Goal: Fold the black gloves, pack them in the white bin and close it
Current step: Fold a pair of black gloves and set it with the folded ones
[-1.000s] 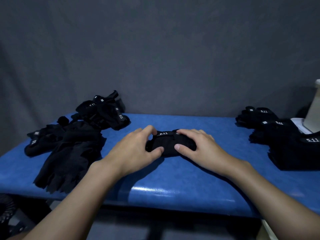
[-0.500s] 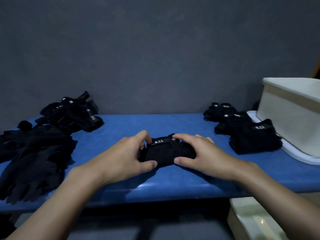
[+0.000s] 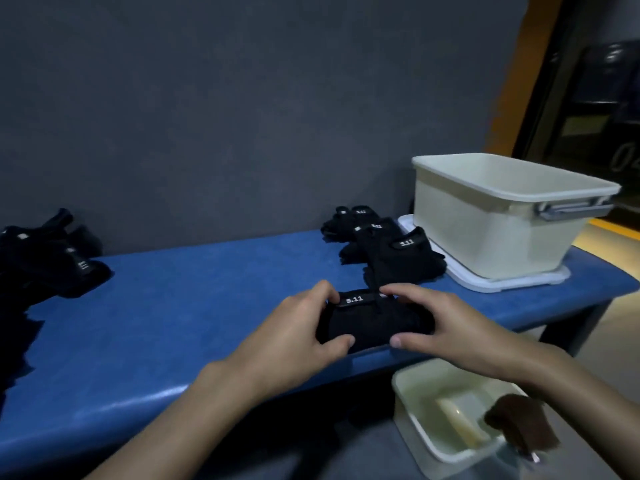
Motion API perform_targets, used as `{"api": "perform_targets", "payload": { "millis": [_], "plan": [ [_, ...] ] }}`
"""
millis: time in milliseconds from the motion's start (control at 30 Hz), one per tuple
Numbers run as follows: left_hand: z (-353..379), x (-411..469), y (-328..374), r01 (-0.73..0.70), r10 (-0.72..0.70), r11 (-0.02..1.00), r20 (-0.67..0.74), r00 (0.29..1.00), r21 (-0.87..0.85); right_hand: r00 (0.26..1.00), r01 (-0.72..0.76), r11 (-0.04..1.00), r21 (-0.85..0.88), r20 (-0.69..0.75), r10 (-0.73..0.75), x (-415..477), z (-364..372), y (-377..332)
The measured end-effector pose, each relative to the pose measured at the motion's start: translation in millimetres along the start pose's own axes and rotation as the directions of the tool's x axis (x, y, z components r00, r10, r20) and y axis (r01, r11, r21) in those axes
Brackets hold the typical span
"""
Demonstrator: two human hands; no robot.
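Note:
A folded black glove bundle (image 3: 375, 320) with a white 5.11 label lies near the front edge of the blue table (image 3: 194, 299). My left hand (image 3: 294, 330) grips its left end and my right hand (image 3: 446, 323) grips its right end. Just behind it lie folded black gloves (image 3: 401, 261) in a small stack. The white bin (image 3: 498, 220) stands open at the table's right end, on top of its white lid (image 3: 512, 284). Unfolded black gloves (image 3: 52, 261) lie at the far left.
A grey wall backs the table. Below the table's right front sits another white bin (image 3: 446, 420) on the floor, with a dark brown cloth (image 3: 523, 424) over its corner. An orange doorframe (image 3: 519, 74) is at the upper right.
Both hands have carried the folded bundle to the right, close to the stack of folded gloves. The view has swung right, so the white bin is fully visible.

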State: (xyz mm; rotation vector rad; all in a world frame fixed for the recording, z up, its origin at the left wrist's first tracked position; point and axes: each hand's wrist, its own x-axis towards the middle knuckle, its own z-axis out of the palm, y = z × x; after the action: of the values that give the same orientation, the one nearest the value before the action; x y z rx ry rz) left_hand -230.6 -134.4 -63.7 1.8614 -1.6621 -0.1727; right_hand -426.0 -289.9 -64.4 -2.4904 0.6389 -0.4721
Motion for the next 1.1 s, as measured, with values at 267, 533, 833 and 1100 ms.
{"api": "perform_targets", "payload": {
  "millis": [267,533,833,1100],
  "plan": [
    [51.3,39.0,39.6,-0.103,0.105,0.993,-0.037,0.994,0.057,0.992,-0.074,0.986,0.147,-0.088,0.087,-20.0,-38.8,57.3],
    [69.2,51.3,46.3,-0.080,0.096,0.986,-0.102,0.990,0.147,0.969,-0.048,0.995,0.088,-0.238,0.068,-14.6,-40.5,70.1],
    [74.7,57.0,47.8,-0.022,0.038,0.993,-0.141,0.989,0.115,0.962,-0.059,0.997,0.047,-0.265,0.069,-10.5,-36.9,74.6],
    [74.3,53.0,45.4,-0.040,0.044,0.999,-0.156,0.987,0.026,0.952,-0.057,0.998,0.017,-0.299,0.060,-14.6,-40.1,74.1]
  ]
}}
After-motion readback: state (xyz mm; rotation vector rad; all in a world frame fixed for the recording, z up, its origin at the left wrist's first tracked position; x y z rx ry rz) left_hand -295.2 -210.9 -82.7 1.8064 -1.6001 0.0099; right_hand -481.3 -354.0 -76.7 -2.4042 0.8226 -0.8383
